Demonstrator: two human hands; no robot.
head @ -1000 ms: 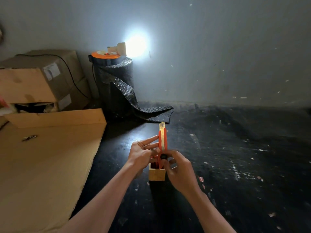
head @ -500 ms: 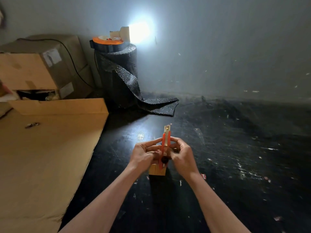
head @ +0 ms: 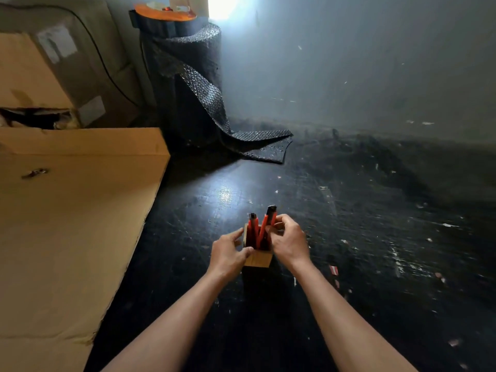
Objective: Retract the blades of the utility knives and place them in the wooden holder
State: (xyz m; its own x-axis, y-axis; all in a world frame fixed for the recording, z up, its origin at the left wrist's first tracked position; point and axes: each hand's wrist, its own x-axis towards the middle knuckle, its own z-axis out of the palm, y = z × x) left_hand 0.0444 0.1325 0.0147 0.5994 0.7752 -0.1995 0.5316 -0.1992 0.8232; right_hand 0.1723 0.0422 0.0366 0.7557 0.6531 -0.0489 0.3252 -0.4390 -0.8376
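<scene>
A small wooden holder (head: 258,259) stands on the black floor in front of me. Two red utility knives stand in it, tips up with no blade showing. One knife (head: 252,226) sits upright at the left. The other knife (head: 269,220) leans to the right, and the fingers of my right hand (head: 287,240) are closed around its upper part. My left hand (head: 229,252) grips the holder's left side, thumb on its front edge.
A large flat cardboard sheet (head: 67,216) lies at the left with a small metal piece (head: 35,173) on it. Cardboard boxes (head: 48,65) stand behind it. A black bubble-wrap roll (head: 188,81) stands by the wall. Debris specks dot the floor.
The knife held up in both hands has gone down into the holder beside the other one. My left hand has moved from the knife to the holder's side. The camera has tilted down.
</scene>
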